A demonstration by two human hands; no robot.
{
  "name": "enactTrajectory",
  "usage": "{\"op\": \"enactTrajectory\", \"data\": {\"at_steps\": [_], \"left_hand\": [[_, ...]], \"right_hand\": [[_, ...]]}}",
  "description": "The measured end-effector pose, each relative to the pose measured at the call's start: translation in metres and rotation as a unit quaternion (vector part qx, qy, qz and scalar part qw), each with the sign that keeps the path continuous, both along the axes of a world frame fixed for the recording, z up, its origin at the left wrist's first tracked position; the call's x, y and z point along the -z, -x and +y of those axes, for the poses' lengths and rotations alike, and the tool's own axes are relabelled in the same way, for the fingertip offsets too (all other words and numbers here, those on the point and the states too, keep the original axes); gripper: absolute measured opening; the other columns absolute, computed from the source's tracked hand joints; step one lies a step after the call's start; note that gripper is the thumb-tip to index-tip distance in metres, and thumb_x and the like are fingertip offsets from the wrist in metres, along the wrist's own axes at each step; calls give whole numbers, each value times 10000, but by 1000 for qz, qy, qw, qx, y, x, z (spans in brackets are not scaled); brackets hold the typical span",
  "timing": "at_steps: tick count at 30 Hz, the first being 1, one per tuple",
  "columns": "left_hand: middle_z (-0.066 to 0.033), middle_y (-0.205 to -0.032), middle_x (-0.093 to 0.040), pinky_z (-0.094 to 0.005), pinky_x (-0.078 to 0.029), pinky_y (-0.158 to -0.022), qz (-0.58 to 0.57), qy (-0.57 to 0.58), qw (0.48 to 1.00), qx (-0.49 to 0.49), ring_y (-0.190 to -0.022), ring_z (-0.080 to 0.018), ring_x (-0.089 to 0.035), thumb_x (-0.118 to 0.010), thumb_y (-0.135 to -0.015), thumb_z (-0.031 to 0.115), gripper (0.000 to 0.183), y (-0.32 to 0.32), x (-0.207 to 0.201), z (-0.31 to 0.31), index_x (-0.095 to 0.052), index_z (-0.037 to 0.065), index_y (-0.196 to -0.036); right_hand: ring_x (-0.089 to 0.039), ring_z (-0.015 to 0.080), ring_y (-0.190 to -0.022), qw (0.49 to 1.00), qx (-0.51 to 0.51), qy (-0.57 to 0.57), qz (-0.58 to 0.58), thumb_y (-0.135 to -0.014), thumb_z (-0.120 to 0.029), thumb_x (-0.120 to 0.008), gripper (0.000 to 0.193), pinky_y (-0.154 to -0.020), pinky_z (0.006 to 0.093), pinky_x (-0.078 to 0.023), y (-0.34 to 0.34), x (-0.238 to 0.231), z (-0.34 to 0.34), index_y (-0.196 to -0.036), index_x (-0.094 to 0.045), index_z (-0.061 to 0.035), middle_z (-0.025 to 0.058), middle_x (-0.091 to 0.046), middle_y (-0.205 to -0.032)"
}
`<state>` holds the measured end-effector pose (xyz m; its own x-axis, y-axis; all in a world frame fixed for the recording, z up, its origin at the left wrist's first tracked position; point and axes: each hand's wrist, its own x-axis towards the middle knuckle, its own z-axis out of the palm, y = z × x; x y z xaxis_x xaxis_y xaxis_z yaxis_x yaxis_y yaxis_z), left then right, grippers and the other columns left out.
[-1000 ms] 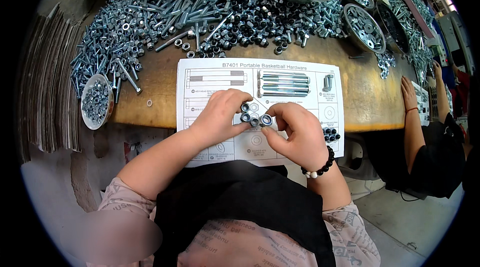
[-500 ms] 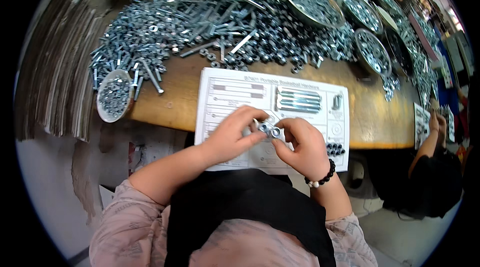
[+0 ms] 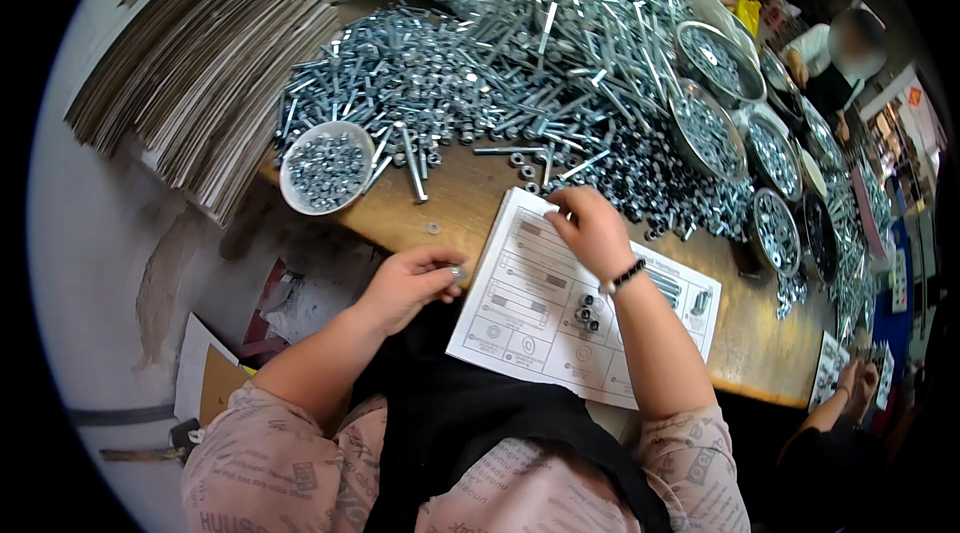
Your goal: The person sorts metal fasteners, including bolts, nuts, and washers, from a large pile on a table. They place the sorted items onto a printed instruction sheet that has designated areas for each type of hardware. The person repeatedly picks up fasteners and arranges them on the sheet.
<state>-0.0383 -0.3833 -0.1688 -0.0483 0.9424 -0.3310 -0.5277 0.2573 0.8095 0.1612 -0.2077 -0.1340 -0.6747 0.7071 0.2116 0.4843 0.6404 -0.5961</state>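
Observation:
My left hand (image 3: 412,283) is off the left edge of the printed sheet (image 3: 480,318), thumb and fingers pinched on a small shiny nut (image 3: 457,273) that is mostly covered. Over the sheet's upper edge, my right hand (image 3: 592,231) has bent fingers, with thumb and forefinger a little apart and nothing visible between them. It is nearest to a few loose nuts (image 3: 528,171) at the front of the hardware heap. Several dark-centred nuts (image 3: 588,313) stand grouped on the sheet, beside my right forearm. Long metal bars (image 3: 662,283) lie on the sheet, partly behind that wrist.
A heap of bolts and nuts (image 3: 480,83) covers the wooden table (image 3: 455,203). A white bowl of nuts (image 3: 326,168) stands left, metal bowls (image 3: 712,128) right. Stacked cardboard (image 3: 220,53) rises at far left. Co-workers' hands (image 3: 858,378) show at right.
My hands have parted: the left moved to the sheet's left side with a nut, the right up to its top edge. The view has swung, and the sheet looks more tilted.

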Motion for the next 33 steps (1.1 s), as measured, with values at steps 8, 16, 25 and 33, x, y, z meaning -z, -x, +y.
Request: {"op": "enactTrajectory", "data": {"at_steps": [8, 16, 25, 33], "left_hand": [[-69, -877, -549, -262, -490, -678, 27, 166, 969, -180, -768, -153, -569, -531, -850, 58, 242, 81, 99, -89, -520, -12, -1082], [-68, -834, -545, -284, -521, -644, 39, 350, 914, -202, -691, -173, -575, -534, -830, 97, 123, 114, 225, -72, -508, 51, -941], [-99, -974, -609, -348, -465, -746, -77, 119, 929, -342, -854, -233, -573, -480, -855, 248, 277, 156, 188, 31, -575, 50, -1024], [-76, -950, -592, -241, -458, -654, 117, 261, 940, -184, -833, -174, -588, -518, -842, 114, 367, 102, 187, -51, -473, 21, -1193]], "right_hand": [[-588, 303, -867, 962, 116, -42, -243, -775, -322, -608, 291, -729, 394, -490, 72, 29, 45, -907, -628, -64, 131, -588, -948], [-599, 277, -898, 933, 116, 33, -338, -718, -345, -661, 367, -770, 379, -477, 91, 13, 48, -940, -627, -55, 125, -633, -950], [-597, 286, -864, 960, 126, -20, -249, -734, -303, -647, 308, -715, 384, -485, 82, 20, 45, -923, -598, -65, 126, -621, -936], [-589, 257, -708, 995, 100, 22, -7, -715, -106, -592, 228, -664, 324, -475, 11, 1, 17, -924, -604, -14, 129, -608, -790]]}}
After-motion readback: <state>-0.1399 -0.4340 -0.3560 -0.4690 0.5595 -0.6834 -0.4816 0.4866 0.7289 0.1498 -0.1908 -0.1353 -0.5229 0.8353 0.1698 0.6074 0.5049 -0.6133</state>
